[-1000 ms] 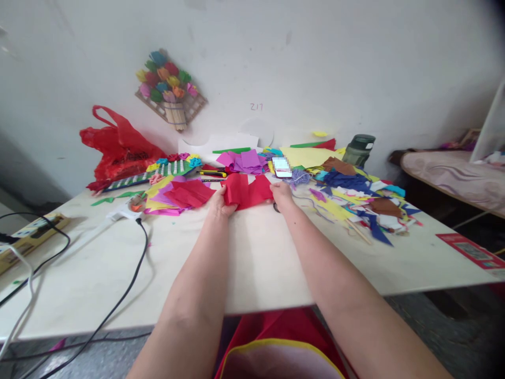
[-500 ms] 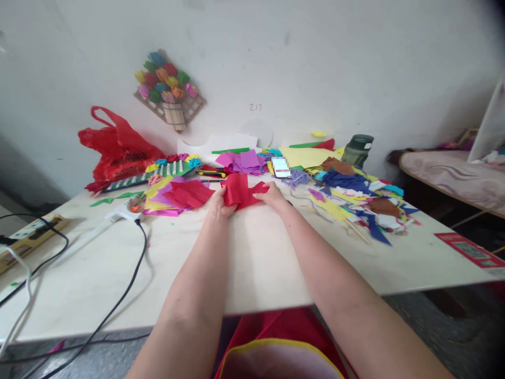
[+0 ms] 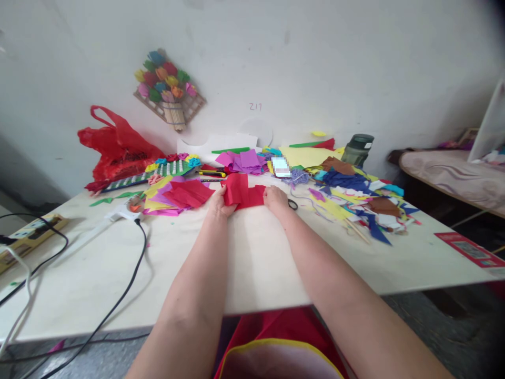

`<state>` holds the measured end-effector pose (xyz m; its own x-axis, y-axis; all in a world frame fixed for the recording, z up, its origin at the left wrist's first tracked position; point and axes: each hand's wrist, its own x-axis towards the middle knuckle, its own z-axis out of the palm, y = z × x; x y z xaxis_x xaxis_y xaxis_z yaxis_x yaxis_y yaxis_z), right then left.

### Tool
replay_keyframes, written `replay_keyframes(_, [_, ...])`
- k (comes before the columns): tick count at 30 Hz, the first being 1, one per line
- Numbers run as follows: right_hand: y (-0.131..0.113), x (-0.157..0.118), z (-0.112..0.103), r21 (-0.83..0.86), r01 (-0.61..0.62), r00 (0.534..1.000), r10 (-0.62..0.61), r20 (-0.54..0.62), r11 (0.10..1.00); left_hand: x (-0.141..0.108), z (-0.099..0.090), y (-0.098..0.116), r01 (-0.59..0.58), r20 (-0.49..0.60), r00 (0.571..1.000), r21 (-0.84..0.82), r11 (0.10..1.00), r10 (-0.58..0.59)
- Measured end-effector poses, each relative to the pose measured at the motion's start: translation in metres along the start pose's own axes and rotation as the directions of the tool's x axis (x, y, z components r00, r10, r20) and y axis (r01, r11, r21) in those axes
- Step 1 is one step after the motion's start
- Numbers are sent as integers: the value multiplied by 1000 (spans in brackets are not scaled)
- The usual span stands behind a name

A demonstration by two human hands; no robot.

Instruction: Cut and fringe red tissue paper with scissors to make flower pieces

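Stretched between my two hands, just above the white table (image 3: 260, 263), is a piece of red crepe paper (image 3: 238, 190). My left hand (image 3: 221, 203) grips its left part, thumb on the near face and the other fingers behind it. At the right end my right hand (image 3: 276, 199) is closed on the paper's edge. The paper looks folded or layered on the left and flat toward the right. A black ring-shaped handle (image 3: 292, 204) shows beside my right wrist; the rest of it is hidden. Left of my left hand lies a fanned stack of red, purple and yellow paper (image 3: 185, 195).
Paper scraps (image 3: 355, 195) cover the right side, with a dark green bottle (image 3: 357, 149) behind. A phone (image 3: 281, 166), purple paper (image 3: 242, 161) and a yellow cutter (image 3: 212, 173) lie at the back. Left are a red bag (image 3: 122, 147), a glue gun (image 3: 126, 209) and a power strip (image 3: 35, 237).
My right hand has closed more tightly and shifted slightly right, pulling the red paper's right end flatter. The black ring by my wrist shows more. My left hand has stayed in place.
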<state>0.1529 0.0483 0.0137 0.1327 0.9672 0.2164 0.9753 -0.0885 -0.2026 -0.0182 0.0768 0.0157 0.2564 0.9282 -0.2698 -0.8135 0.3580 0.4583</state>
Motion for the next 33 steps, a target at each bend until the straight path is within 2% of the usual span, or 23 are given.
replay_keyframes(8, [1, 1, -4, 32, -96, 995, 94, 44, 995, -1, 1, 0, 4, -16, 1000, 10, 1000, -4])
replay_keyframes(19, [-5, -8, -12, -69, 12, 1000, -13, -9, 998, -5, 4, -1, -22, -39, 999, 41, 999, 24])
replay_keyframes(22, [-3, -8, -11, -55, 0, 999, -2, -39, 998, -3, 3, -1, -22, -45, 999, 44, 999, 24])
replay_keyframes(26, [7, -4, -11, -27, -132, 985, 128, -115, 991, -3, 3, -1, -19, -34, 999, 33, 999, 20])
replay_keyframes(33, [34, 7, -11, 65, -406, 900, 411, -144, 911, -5, 5, -1, -18, -34, 999, 35, 999, 19])
